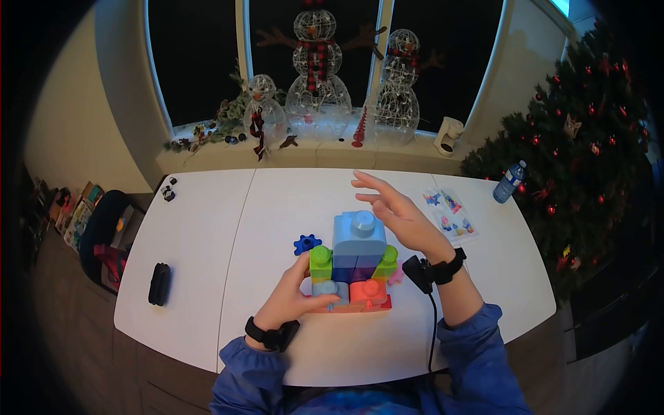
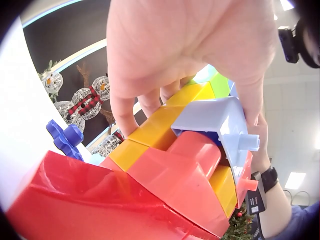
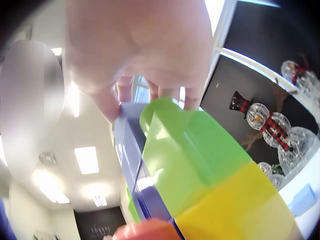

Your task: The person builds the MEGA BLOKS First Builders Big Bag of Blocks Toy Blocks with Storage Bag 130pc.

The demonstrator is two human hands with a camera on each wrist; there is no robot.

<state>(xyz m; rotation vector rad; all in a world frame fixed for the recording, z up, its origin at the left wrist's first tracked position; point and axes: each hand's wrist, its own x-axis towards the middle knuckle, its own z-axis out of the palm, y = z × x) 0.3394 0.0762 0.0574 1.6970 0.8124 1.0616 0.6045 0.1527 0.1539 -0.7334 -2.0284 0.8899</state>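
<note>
A toy block building stands on the white table in front of me, topped by a light blue block (image 1: 360, 242) with a round knob. Green blocks (image 1: 320, 261) flank dark blue blocks (image 1: 356, 272) below it. Lower at the front are a grey-blue block (image 1: 330, 293) and a coral block (image 1: 368, 294), with a red block (image 2: 90, 200) at the base. My left hand (image 1: 287, 301) grips the building's left side, thumb on the grey-blue block and fingers behind the yellow blocks (image 2: 157, 125). Beside the light blue top, my right hand (image 1: 401, 214) is raised with extended fingers.
A blue gear-shaped piece (image 1: 307, 244) lies left of the building, a pink piece (image 1: 395, 274) to its right. On the table are a picture sheet (image 1: 449, 216), a water bottle (image 1: 510, 182) and a black case (image 1: 160, 283). Wire snowmen (image 1: 318, 90) line the sill.
</note>
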